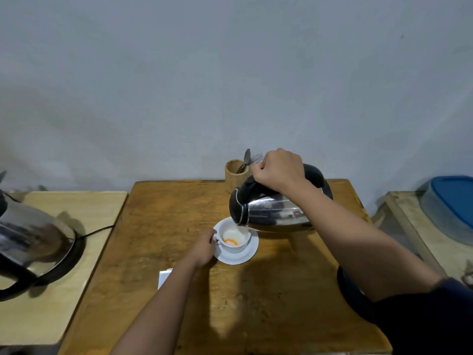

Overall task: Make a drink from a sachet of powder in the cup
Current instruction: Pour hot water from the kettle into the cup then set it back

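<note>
A dark sleeve (435,319) is filling the lower right corner, nearest the viewer, and from it the right forearm is reaching forward over the wooden worktop (256,290). The right hand (280,167) is wrapping closed around the black handle of a steel kettle (273,210), which is tilting with its spout down over the white cup (236,239). The cup is sitting on a white saucer (249,253) near the middle of the worktop, and orange powder (231,242) is lying inside it. Whether water is running from the spout cannot be told. The left hand (203,248) is curling its fingers against the cup's left side at the handle, steadying it. A white paper piece (163,278), partly hidden by the left forearm, is lying on the worktop just beside it. Behind the kettle a wooden holder (234,175) is standing with a spoon (246,158) in it. On a paler surface to the left, a second kettle (30,239) is resting on its base.
</note>
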